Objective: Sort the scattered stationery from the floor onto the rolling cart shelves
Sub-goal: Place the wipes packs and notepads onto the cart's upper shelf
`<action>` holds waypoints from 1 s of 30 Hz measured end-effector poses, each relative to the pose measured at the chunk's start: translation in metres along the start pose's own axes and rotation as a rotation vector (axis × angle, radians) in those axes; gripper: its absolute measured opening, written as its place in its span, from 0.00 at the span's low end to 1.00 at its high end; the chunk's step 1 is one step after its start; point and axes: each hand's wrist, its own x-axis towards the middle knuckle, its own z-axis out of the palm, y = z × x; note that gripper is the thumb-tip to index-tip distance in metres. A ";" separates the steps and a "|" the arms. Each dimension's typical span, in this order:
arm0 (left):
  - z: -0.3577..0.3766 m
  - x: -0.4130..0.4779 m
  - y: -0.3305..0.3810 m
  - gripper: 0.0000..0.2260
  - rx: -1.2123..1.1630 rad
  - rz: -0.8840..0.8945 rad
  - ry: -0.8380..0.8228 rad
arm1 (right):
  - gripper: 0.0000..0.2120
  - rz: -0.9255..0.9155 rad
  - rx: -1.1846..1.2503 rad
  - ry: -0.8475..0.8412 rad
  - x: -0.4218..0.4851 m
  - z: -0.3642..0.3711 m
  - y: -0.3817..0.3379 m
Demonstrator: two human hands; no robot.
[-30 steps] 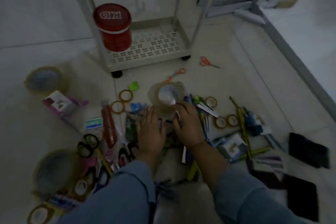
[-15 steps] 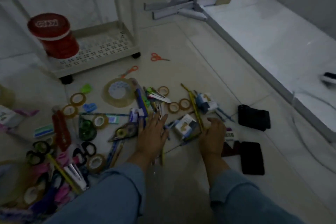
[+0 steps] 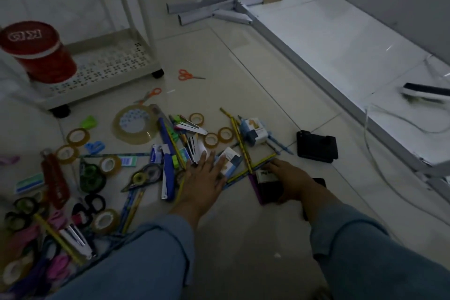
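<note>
Stationery lies scattered on the tiled floor: tape rolls, pencils, scissors, small boxes. My left hand rests flat, fingers straight, on pencils and a small white-and-blue box. To its right, my right hand curls around a dark purple-edged packet lying on the floor. The white rolling cart stands at the upper left. On its perforated bottom shelf sits a red round tin.
A large clear tape roll and two orange scissors lie between the cart and my hands. A black pouch sits right of the pile. White metal stand legs, a raised ledge and a cable border the right.
My view has swung right. Both hands moved from beside the large tape roll to the pencils and boxes; my right hand has closed around the dark packet.
</note>
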 end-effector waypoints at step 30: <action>-0.005 0.001 0.004 0.25 -0.205 -0.027 0.195 | 0.44 -0.055 -0.188 -0.011 -0.003 0.008 -0.020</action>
